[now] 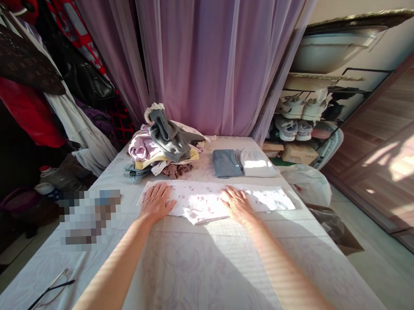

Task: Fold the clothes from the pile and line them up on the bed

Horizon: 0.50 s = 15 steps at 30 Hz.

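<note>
Resting released and spread, with left hand and right hand palm-down on smooth white cloth. Lying as a long flat strip across pale sheet, speckled with small reddish motifs, partly sunlit, bulging at its near edge.

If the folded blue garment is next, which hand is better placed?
Right, likely. The right hand rests on the patterned cloth, close to the blue garment; the left hand is farther, nearer the clothes pile.
</note>
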{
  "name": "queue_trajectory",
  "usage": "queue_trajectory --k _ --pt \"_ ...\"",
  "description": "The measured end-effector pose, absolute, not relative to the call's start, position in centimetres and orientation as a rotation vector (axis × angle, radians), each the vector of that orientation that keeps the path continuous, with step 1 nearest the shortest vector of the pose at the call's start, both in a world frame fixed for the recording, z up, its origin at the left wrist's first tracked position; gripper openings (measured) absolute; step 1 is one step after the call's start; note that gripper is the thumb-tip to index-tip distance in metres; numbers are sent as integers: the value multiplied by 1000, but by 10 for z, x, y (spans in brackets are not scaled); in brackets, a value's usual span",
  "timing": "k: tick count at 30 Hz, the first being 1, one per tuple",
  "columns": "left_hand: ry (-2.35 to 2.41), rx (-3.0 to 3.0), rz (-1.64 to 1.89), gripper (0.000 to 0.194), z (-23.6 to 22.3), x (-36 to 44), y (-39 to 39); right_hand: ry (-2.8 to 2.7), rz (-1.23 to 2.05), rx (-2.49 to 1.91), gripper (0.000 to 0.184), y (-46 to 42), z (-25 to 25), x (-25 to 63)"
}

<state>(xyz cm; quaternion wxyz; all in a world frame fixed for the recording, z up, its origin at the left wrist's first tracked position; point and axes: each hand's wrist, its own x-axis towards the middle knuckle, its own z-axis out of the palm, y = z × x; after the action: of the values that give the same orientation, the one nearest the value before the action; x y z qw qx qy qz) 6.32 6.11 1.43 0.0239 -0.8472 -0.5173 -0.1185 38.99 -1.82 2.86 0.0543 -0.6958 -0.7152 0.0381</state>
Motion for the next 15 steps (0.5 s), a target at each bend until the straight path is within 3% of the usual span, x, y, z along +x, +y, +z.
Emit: queue_trajectory --k 8,15 --pt "-1502 -2695 -545 48 11 104 18 -1282 -165 -2534 47 -65 35 480" --pt "-1281 -2988 -484 41 8 144 -27 -964 180 -2802 59 -87 51 534"
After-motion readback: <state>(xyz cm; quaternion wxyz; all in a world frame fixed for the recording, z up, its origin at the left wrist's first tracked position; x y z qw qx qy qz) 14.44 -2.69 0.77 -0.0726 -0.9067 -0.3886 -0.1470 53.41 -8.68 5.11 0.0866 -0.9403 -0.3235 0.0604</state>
